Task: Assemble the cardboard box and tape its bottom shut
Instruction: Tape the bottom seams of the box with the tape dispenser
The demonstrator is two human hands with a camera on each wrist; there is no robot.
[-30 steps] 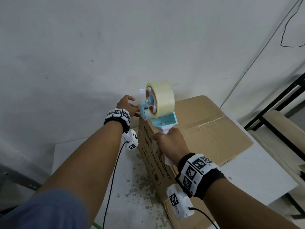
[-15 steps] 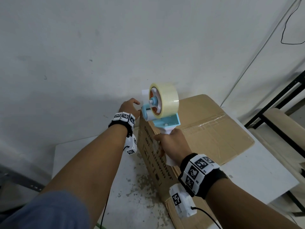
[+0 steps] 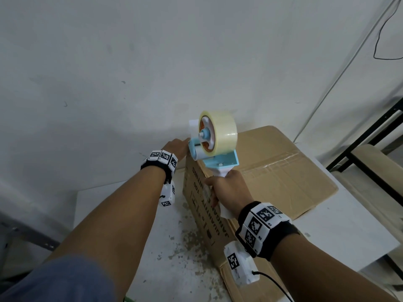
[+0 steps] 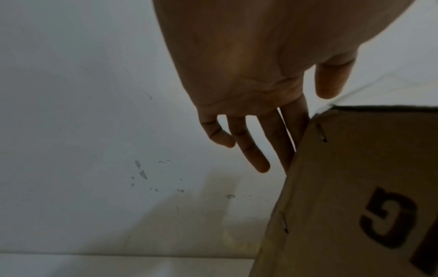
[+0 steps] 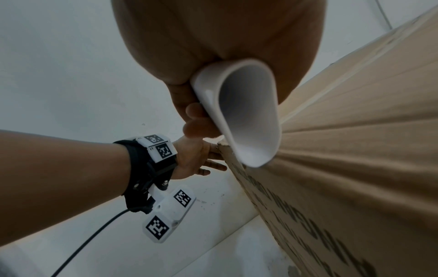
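Box [image 3: 272,171] stands folded up on the table [image 3: 349,225], flaps closed on top, one tape strip already across the seam. Right hand [image 3: 229,188] grips the dispenser [image 3: 214,144] by its handle at the far left corner; left hand [image 3: 175,147] lies flat-fingered against that corner. Judging by this, another strip comes next. The wall [image 3: 152,62] crowds close behind; a rack [image 3: 370,149] stands right.

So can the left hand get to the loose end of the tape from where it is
Probably yes. The left hand rests open against the box corner right beside the dispenser nose, nothing between them; the tape end itself isn't visible.
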